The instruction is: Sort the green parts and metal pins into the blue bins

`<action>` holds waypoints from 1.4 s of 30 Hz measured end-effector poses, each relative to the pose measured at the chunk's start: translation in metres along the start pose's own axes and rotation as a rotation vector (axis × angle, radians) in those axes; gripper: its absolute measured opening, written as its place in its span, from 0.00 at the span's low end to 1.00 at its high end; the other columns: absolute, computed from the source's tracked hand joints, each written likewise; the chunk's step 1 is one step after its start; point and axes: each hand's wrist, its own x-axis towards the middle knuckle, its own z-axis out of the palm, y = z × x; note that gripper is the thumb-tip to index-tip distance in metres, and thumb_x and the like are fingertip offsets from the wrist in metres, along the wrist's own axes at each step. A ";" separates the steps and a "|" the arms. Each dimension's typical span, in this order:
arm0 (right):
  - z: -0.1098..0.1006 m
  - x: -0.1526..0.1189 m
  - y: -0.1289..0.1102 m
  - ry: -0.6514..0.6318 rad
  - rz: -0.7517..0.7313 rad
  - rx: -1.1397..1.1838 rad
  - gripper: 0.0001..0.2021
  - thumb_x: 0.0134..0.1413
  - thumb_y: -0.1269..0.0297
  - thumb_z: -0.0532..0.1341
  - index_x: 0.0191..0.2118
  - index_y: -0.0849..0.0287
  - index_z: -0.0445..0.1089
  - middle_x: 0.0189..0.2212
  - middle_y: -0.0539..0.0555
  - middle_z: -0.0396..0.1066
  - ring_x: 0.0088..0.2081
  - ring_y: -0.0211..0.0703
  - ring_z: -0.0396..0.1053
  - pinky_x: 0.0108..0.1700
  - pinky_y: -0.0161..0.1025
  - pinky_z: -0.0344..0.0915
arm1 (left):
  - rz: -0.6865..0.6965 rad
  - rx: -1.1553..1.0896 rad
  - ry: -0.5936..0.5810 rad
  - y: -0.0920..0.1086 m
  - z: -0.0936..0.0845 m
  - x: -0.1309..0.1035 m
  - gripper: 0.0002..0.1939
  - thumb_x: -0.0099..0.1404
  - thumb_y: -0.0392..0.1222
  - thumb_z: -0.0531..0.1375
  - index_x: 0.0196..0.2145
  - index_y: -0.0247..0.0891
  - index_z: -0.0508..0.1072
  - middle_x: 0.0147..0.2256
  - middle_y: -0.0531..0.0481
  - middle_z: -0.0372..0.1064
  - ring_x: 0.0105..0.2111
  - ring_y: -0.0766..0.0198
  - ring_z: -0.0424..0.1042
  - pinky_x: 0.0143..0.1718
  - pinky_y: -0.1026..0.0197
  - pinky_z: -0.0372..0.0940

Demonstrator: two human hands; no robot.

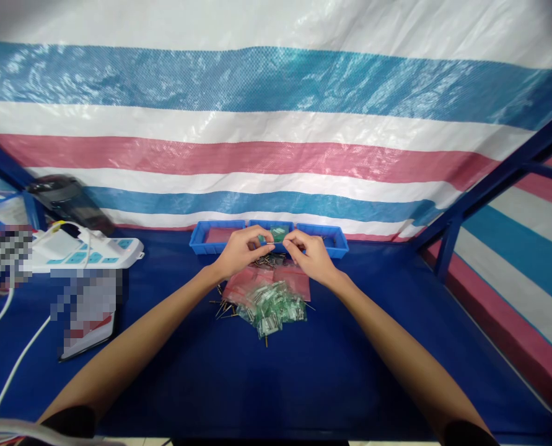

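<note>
In the head view, your left hand (pixel 248 249) pinches a thin shiny piece (pixel 270 243) between finger and thumb. It is in front of the middle blue bin (pixel 257 223). Your right hand (pixel 310 253) is just beside it, with finger and thumb close together. I cannot tell if they grip anything.

Below your hands, a pile of clear green bags (pixel 276 303) lies on the blue table (pixel 266 390). Many seem to have little pieces inside, so I think that part is done. Under and behind them are red bags (pixel 244 282). Loose metal pins (pixel 227 308) lie around the pile, not in bags, so it looks like there is more left to do. The left blue bin (pixel 205 249) has something flat and red in it. What is in the right blue bin (pixel 337 253) is hard to see.
</note>
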 end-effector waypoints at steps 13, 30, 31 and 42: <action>0.001 0.000 -0.003 0.047 -0.014 0.001 0.10 0.62 0.61 0.54 0.33 0.59 0.67 0.16 0.45 0.60 0.20 0.34 0.57 0.27 0.34 0.56 | -0.021 0.012 -0.024 0.005 -0.003 0.001 0.07 0.62 0.42 0.61 0.34 0.37 0.71 0.24 0.55 0.69 0.18 0.74 0.63 0.21 0.69 0.58; 0.004 -0.001 -0.002 0.022 -0.016 0.008 0.10 0.63 0.61 0.53 0.33 0.59 0.66 0.16 0.44 0.58 0.19 0.34 0.55 0.26 0.34 0.55 | -0.006 -0.006 -0.067 -0.001 -0.003 0.000 0.09 0.63 0.44 0.61 0.35 0.36 0.72 0.30 0.51 0.71 0.19 0.73 0.66 0.21 0.69 0.63; 0.004 -0.001 -0.003 0.020 -0.015 0.009 0.10 0.63 0.61 0.53 0.33 0.59 0.66 0.16 0.44 0.58 0.19 0.34 0.55 0.26 0.34 0.54 | -0.008 -0.006 -0.069 -0.001 -0.003 0.000 0.09 0.63 0.44 0.61 0.35 0.36 0.72 0.31 0.51 0.71 0.19 0.73 0.67 0.22 0.69 0.63; 0.003 0.001 0.001 -0.023 0.021 -0.010 0.11 0.62 0.60 0.55 0.30 0.59 0.66 0.17 0.44 0.58 0.20 0.33 0.54 0.25 0.34 0.51 | -0.024 -0.018 -0.055 0.005 -0.005 -0.001 0.09 0.63 0.45 0.60 0.36 0.37 0.71 0.21 0.56 0.68 0.17 0.72 0.66 0.20 0.69 0.61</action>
